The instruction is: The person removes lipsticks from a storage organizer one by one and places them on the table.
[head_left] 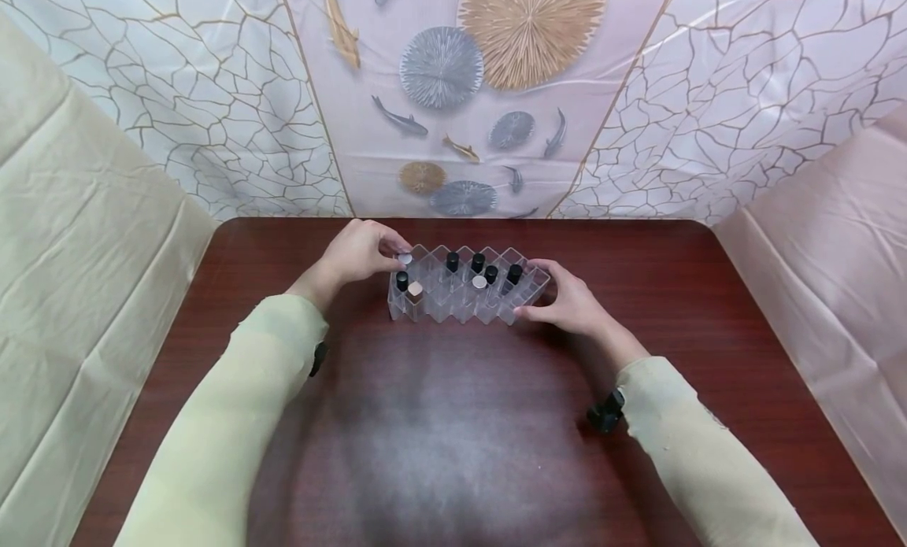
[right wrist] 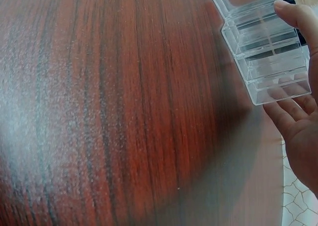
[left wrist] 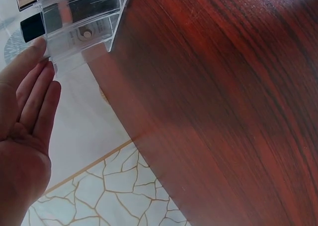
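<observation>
A clear plastic lipstick organizer [head_left: 439, 299] with zigzag compartments is near the table's far edge. Several black-capped lipsticks [head_left: 453, 261] stand in it, along with a beige-capped one [head_left: 415, 290] and a white-topped one [head_left: 479, 282]. At its far left corner my left hand [head_left: 361, 252] pinches the top of another white-topped lipstick [head_left: 405, 258], whose body sits inside the end compartment. The fingers partly hide that top in the left wrist view. My right hand [head_left: 567, 299] grips the organizer's right end, thumb on the near side, other fingers [right wrist: 283, 116] around the end.
Beneath is a dark red wood-grain table [head_left: 453, 437]. A patterned cloth [head_left: 439, 138] hangs behind its far edge, and pale cloth [head_left: 85, 279] lines the sides. Each wrist carries a black device [head_left: 605, 412].
</observation>
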Action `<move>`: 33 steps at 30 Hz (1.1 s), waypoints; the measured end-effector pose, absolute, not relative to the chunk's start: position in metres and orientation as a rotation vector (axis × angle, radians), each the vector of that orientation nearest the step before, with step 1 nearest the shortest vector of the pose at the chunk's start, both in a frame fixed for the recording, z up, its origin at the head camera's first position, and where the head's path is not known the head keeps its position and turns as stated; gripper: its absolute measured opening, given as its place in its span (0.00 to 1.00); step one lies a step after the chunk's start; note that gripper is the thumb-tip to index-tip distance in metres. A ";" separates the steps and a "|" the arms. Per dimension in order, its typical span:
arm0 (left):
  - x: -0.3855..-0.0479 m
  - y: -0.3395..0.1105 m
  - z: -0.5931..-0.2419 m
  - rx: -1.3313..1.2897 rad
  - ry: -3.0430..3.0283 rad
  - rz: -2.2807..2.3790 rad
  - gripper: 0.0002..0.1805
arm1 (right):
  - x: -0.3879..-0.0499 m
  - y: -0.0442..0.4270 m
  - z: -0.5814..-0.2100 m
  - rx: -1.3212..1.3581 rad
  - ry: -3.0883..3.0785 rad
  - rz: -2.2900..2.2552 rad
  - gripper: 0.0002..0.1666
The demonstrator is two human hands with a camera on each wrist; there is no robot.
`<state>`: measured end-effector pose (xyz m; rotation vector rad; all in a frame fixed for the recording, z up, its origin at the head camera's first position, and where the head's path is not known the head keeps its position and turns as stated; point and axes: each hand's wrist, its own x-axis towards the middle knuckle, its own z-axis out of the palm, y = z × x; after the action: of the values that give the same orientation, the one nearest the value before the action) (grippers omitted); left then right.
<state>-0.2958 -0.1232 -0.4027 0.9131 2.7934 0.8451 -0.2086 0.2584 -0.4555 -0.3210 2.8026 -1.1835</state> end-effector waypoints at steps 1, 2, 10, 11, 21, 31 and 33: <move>-0.296 -0.124 -0.402 0.913 2.797 0.845 0.14 | -0.209 0.258 -0.455 -0.322 2.801 -1.186 0.53; -0.296 -0.125 -0.402 0.912 2.802 0.844 0.14 | -0.210 0.258 -0.455 -0.323 2.796 -1.192 0.53; -0.294 -0.126 -0.396 0.857 2.799 0.901 0.14 | -0.210 0.260 -0.458 -0.296 2.776 -1.184 0.54; -0.294 -0.126 -0.395 0.861 2.802 0.898 0.14 | -0.210 0.261 -0.458 -0.294 2.778 -1.176 0.54; -0.294 -0.123 -0.384 0.896 2.816 0.922 0.15 | -0.209 0.264 -0.460 -0.298 2.790 -1.160 0.54; -0.294 -0.125 -0.359 0.895 2.783 1.003 0.14 | -0.211 0.262 -0.460 -0.303 2.786 -1.172 0.54; -0.292 -0.127 -0.353 0.882 2.783 1.008 0.15 | -0.211 0.261 -0.459 -0.311 2.784 -1.177 0.54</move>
<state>-0.2923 -0.1268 -0.3534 0.8824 2.7830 1.0083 -0.2113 0.2610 -0.4593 -0.3114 2.7845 -1.1769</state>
